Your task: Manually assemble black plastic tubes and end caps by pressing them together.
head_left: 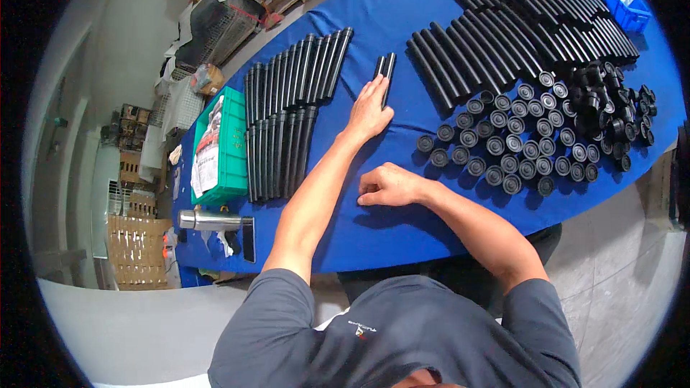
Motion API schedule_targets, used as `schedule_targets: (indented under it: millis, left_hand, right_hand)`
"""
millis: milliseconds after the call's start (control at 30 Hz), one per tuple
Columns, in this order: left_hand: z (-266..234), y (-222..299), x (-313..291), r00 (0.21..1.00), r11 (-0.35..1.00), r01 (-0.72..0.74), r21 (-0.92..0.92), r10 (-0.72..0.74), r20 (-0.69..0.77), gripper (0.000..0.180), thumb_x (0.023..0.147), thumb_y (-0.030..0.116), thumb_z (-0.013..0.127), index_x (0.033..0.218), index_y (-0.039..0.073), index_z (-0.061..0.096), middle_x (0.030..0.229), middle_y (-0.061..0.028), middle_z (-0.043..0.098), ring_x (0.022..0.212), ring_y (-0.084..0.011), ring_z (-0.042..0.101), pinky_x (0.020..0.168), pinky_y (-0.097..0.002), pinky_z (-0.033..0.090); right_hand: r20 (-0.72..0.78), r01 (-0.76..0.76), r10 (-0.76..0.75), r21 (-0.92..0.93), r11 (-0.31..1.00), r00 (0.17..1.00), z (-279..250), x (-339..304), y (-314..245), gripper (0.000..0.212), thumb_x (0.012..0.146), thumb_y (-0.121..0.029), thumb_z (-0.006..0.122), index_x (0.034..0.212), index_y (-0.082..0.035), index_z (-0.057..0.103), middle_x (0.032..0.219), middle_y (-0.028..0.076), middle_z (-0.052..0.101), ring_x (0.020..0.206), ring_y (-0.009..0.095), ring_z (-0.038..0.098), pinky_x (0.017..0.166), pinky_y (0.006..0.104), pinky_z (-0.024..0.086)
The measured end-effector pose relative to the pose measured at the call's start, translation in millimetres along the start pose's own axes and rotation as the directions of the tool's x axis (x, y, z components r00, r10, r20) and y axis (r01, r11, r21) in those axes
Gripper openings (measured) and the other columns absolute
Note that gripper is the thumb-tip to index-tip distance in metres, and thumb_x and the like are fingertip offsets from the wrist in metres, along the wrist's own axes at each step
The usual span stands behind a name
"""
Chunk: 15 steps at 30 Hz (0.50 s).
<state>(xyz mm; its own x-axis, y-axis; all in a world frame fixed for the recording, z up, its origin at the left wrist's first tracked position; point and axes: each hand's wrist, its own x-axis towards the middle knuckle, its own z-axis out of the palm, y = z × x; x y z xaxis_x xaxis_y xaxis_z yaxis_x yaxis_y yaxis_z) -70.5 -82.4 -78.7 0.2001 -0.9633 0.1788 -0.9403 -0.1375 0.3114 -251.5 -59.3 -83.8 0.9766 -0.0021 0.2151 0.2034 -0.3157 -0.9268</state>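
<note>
Blue cloth-covered table (410, 237): two black cylindrical tubes (390, 65) beneath left hand (370, 109), long axes passing extended fingers toward twelve o'clock, grip unclear; right hand (394, 185) farther, five o'clock, curled, contents hidden.

Illumination: bright, diffuse. Soft shadows lie beneath the caps (515, 125) along the table's (388, 241) near-right edge. Glare marks the metal flask (212, 220) at the near-left corner. The tubes (389, 72) are in focus. Fisheye distortion bows the table's edges.

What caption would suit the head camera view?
Left fingers on two black tubes, right fingers loosely curled, black round caps nearby.
</note>
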Motion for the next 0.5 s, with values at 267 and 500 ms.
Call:
schedule_targets:
  millis: [267,500]
  left_hand:
    - [-53.4,6.3,-160.3,0.996,0.999,0.019,-0.033,-0.016,0.088,0.069,0.072,0.001,0.055,0.14,0.004,0.048,0.149,-0.0165,0.043,0.14,-0.038,0.036,0.115,-0.044,0.032]
    - [-81.6,14.0,-241.9,0.981,0.992,0.089,-0.087,-0.072,0.178,0.07,0.069,-0.005,0.057,0.138,0.008,0.051,0.148,-0.0132,0.045,0.141,-0.0331,0.036,0.116,-0.0421,0.032]
  right_hand:
    - [0.395,-0.235,0.084,0.354,0.905,0.915,0.7,-0.8,-15.0,0.035,0.086,-0.034,0.071,0.071,-0.003,0.068,0.06,0.002,0.058,0.053,0.011,0.054,0.049,0.0284,0.043]
    - [0.322,-0.336,0.183,0.524,0.783,0.929,-12.7,-4.6,-22.0,0.024,0.085,-0.024,0.073,0.071,-0.006,0.066,0.06,-0.002,0.056,0.051,0.006,0.049,0.047,0.0227,0.037]
